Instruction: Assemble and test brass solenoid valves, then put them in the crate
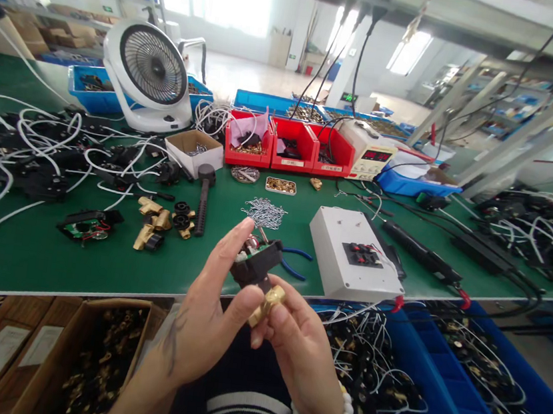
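My left hand (213, 286) is around a black plastic housing (255, 263), its fingers along the far side and its thumb at the lower edge. A small circuit board with wires shows in the housing's open top. Below it, my right hand (295, 323) pinches a brass valve fitting (273, 296) between thumb and fingers. The fitting sits against the underside of the housing; whether they are joined I cannot tell. Just behind the hands lie blue-handled pliers (296, 263) and a pile of small metal clips (264, 213).
Brass fittings (154, 219), a black-handled hammer (203, 201) and an open circuit unit (87, 225) lie left. A grey test box (352, 250) and black electric screwdriver (419, 251) stand right. Red bins (289, 161), a fan (152, 71) and power supply (367, 151) line the back.
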The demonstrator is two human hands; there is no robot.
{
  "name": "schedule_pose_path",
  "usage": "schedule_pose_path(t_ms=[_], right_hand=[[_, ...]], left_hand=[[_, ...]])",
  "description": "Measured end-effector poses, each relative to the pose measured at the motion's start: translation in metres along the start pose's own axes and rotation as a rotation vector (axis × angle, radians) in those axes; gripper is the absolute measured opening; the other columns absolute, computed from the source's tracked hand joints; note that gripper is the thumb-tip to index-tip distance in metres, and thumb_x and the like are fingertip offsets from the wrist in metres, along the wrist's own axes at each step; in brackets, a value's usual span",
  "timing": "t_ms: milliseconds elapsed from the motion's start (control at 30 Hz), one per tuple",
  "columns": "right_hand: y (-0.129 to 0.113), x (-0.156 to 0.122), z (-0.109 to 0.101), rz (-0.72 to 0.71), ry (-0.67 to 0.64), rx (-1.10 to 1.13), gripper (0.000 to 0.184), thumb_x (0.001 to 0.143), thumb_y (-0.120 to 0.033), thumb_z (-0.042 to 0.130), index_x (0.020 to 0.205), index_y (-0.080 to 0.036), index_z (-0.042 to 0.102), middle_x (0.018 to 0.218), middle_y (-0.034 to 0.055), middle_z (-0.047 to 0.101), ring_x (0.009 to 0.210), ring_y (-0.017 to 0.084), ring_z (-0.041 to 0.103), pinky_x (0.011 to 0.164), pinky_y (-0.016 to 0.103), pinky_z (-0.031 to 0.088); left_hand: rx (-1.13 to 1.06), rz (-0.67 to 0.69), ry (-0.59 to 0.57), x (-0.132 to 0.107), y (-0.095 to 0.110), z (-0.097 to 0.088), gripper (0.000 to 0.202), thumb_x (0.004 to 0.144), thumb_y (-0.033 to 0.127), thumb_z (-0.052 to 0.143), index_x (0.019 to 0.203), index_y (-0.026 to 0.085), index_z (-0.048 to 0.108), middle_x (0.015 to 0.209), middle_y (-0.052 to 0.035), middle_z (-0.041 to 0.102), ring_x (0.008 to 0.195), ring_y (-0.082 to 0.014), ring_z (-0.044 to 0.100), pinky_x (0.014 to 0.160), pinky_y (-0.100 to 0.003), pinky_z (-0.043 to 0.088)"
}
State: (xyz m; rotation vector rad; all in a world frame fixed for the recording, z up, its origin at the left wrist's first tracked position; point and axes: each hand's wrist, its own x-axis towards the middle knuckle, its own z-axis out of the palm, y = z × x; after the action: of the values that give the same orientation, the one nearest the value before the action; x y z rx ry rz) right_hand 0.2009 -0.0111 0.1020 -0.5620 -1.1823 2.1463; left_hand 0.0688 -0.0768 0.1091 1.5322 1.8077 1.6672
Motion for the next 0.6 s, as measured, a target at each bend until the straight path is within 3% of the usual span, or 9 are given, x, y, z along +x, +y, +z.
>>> schedule_pose_path(t_ms=[67,167,267,433,500,600], right_hand=[[-0.004,0.001,-0.001,-0.002,0.048,0.021,0.042,0.085,-0.045,0.074,0.117,-0.020,0.066,0.082,0.0026,0.070,0.059,0.010,0.059,0.059,0.022,0.049],[-0.008,0.002,-0.002,-0.050,0.117,-0.019,0.044,0.085,-0.047,0.074,0.120,-0.021,0.064,0.086,0.0049,0.072,0.063,0.011,0.058,0.053,0.020,0.046],[-0.008,0.000,-0.005,-0.089,0.100,-0.107,0.043,0.085,-0.047,0.073,0.120,-0.023,0.064,0.086,0.0046,0.072,0.063,0.011,0.058,0.054,0.020,0.048],[-0.006,-0.001,-0.010,-0.095,0.055,-0.176,0.041,0.086,-0.049,0.071,0.118,-0.024,0.064,0.088,0.0046,0.072,0.070,0.016,0.064,0.060,0.026,0.051],[-0.005,0.003,-0.014,-0.118,0.043,-0.220,0.042,0.089,-0.055,0.065,0.117,-0.024,0.066,0.092,0.0060,0.072,0.077,0.019,0.066,0.066,0.030,0.053],[-0.007,0.016,-0.019,-0.334,0.110,-0.336,0.052,0.092,-0.068,0.050,0.112,-0.025,0.070,0.105,0.0078,0.070,0.096,0.023,0.064,0.086,0.036,0.051]], left_hand=[[0.156,0.046,0.007,-0.003,0.001,-0.002,0.078,0.087,0.062,0.060,0.153,0.036,0.027,0.162,-0.0053,0.027,0.147,-0.0296,0.030,0.120,-0.048,0.030],[0.365,0.099,0.008,-0.007,0.005,-0.002,0.082,0.084,0.054,0.069,0.152,0.033,0.029,0.156,-0.0096,0.035,0.143,-0.0303,0.036,0.114,-0.048,0.040],[0.425,0.160,0.057,-0.008,0.007,0.001,0.077,0.088,0.043,0.067,0.152,0.027,0.027,0.140,-0.0127,0.047,0.131,-0.0273,0.049,0.102,-0.041,0.050],[0.459,0.200,0.092,-0.007,0.005,0.005,0.083,0.083,0.045,0.071,0.151,0.024,0.029,0.131,-0.0135,0.050,0.120,-0.0284,0.053,0.090,-0.038,0.056],[0.452,0.205,0.125,-0.007,0.005,0.007,0.082,0.080,0.043,0.073,0.149,0.024,0.033,0.128,-0.0126,0.051,0.116,-0.0280,0.055,0.089,-0.039,0.056],[0.391,0.175,0.196,-0.010,0.009,0.012,0.078,0.076,0.035,0.076,0.144,0.024,0.040,0.124,-0.0107,0.052,0.112,-0.0266,0.055,0.092,-0.041,0.055]])
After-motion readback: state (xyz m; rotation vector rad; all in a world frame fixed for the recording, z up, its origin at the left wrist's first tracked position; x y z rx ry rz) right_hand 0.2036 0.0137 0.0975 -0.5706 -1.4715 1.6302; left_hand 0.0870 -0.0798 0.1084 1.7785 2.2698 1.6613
